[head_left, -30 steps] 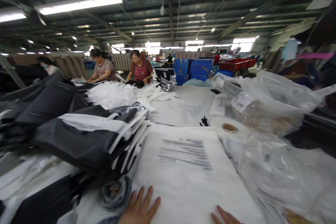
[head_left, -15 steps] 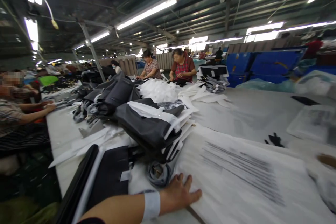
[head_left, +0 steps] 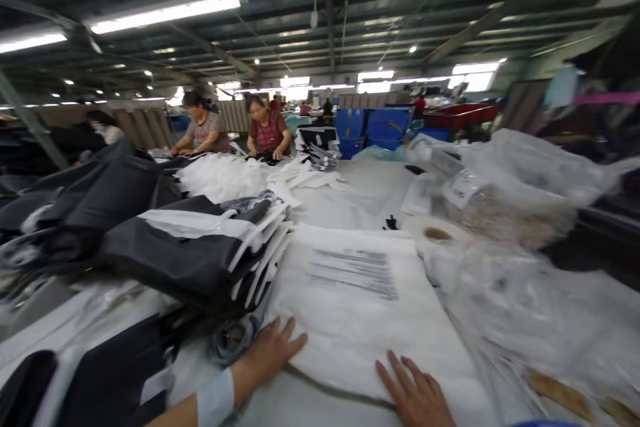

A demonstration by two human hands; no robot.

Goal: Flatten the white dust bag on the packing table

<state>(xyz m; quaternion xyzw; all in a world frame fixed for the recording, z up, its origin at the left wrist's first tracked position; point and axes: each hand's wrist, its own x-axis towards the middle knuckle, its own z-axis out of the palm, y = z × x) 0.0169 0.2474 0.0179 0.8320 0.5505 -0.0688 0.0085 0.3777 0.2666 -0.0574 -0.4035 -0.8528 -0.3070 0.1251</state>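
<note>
My left hand (head_left: pixel 270 349) lies flat and open on the near left corner of a stack of white plastic bags (head_left: pixel 360 307) printed with lines of dark text. A white band sits on that wrist. Fingers spread, my right hand (head_left: pixel 417 395) rests open on the near edge of the same stack. To the left of the stack sits a pile of folded black and white garments (head_left: pixel 195 253), with a small roll of grey fabric (head_left: pixel 233 339) just beside my left hand.
A tape roll (head_left: pixel 438 234) and clear bags of goods (head_left: pixel 505 207) lie to the right. More dark garments (head_left: pixel 95 193) and white pieces (head_left: pixel 225 177) cover the long white table (head_left: pixel 350 203). Two people (head_left: pixel 235 130) work at the far end; blue crates (head_left: pixel 370 127) stand behind.
The view swung left and then back to the bag stack. My right hand has come back into view and now lies further onto the stack. My left hand stays at the stack's near left corner.
</note>
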